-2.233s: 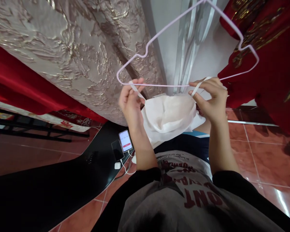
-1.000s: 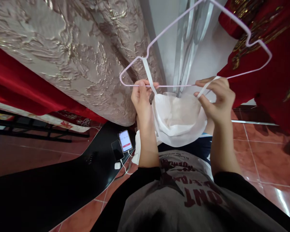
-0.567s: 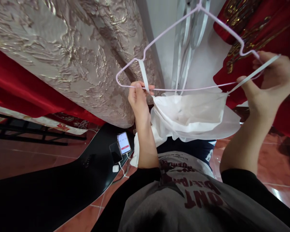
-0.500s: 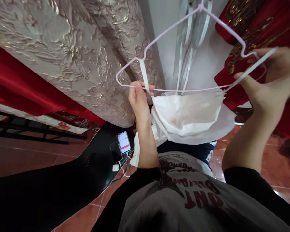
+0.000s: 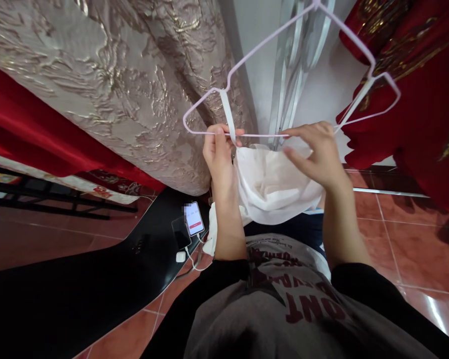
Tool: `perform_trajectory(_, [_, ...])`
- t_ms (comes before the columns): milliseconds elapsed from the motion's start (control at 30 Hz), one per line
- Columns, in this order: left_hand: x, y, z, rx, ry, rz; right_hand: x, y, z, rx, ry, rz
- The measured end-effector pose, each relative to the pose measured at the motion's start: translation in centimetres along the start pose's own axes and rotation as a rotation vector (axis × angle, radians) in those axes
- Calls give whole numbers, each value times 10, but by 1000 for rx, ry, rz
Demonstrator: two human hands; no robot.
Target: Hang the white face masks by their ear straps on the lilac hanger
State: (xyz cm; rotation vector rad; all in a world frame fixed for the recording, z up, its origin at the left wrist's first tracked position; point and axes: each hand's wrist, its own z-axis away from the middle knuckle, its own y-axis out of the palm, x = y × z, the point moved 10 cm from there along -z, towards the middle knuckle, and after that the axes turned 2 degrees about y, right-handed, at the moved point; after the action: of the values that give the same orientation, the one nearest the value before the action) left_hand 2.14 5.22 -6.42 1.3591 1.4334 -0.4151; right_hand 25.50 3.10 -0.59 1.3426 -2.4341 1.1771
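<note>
The pink hanger (image 5: 264,135) was held out in front of the person's body, its peak pointing away from the wearer and its long axis running left to right, the right end slightly higher in view. The left hand (image 5: 217,148) was clamped on the lower bar, with the left strap (image 5: 227,109) looped at the near notch and crossing its fingers. The right hand (image 5: 320,154) had thumb and forefinger apart, the forefinger's tip at the bar; the right strap (image 5: 357,103) slanted down from the other notch behind it. Between the hands hung the white garment (image 5: 273,184), its top edge just below the bar and its lower part towards the lap. To the left, the black table (image 5: 78,289) bore a lit phone (image 5: 193,218) beside a dark phone (image 5: 180,233), with a small white block (image 5: 180,257) nearby.
</note>
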Motion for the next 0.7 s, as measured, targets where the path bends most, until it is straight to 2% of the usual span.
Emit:
perform_trajectory(67, [3,-2,1,72,-40,-22,-5,14,5,9,47,69])
perform_trajectory(200, [-5,-4,9,245,-131,-122,-10,11,13,-75,91,64])
perform_trajectory(367, [-56,11,23,370,-53,-210,-10,3,16,-107,105,2])
perform_trajectory(467, [-82,19,14,308,-29,-42,-8,2,16,-92,113,-21])
perform_trajectory(567, [-88,18,-9,261,-16,113,-6,2,16,-72,94,-23])
perform_trajectory(633, [-87,2,-24,151,61,89,-5,2,16,-63,81,-14])
perform_trajectory(700, [-85,-27,-29,-71,184,21,-5,2,17,-47,73,-1])
